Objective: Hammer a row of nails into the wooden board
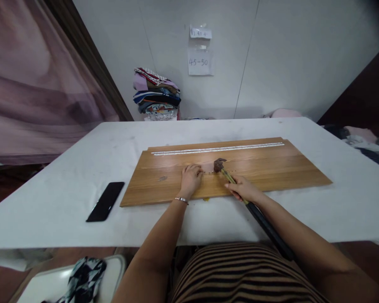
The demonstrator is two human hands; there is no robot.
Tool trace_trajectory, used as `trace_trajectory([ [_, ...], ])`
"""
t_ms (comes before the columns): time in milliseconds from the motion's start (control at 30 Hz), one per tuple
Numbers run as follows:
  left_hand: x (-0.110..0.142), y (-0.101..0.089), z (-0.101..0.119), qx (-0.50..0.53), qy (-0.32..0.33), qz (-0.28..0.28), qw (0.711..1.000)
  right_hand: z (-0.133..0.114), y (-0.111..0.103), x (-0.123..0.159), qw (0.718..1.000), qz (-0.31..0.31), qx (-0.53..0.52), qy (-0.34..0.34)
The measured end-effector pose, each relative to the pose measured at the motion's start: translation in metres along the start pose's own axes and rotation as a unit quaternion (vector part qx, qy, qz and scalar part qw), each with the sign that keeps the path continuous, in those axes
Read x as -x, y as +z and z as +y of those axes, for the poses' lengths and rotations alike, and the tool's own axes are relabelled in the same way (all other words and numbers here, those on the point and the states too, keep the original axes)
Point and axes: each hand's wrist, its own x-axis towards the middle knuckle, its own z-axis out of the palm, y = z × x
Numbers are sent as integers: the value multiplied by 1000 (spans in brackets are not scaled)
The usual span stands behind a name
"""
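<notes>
Just inside the board's near edge, left hand curls, its hold unclear; right hand grips hammer.

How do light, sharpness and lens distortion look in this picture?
Head view, light: soft, faint shadows, dark upper right corner. Head view, sharpness: hammer easily recognised, small metal pieces on the board poorly resolved, lower paper legible. Head view, distortion: apparent wide-angle stretch toward the edges.

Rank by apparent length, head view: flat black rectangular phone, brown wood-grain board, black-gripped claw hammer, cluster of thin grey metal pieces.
1. Board
2. Hammer, partly covered by the right hand
3. Phone
4. Metal pieces
</notes>
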Motion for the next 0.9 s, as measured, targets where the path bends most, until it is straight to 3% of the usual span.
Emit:
trace_trajectory([
  [333, -1, 1, -3, 34, -21, 31, 999, 5, 0, -3, 1000, -3, -26, -6],
  [600, -1, 2, -10, 92, -82, 80, 989, 6, 1, -5, 999, 1, -36, -24],
  [900, -1, 5, -13, 88, -83, 80, 989, 6, 0, -5, 1000, -3, -25, -5],
])
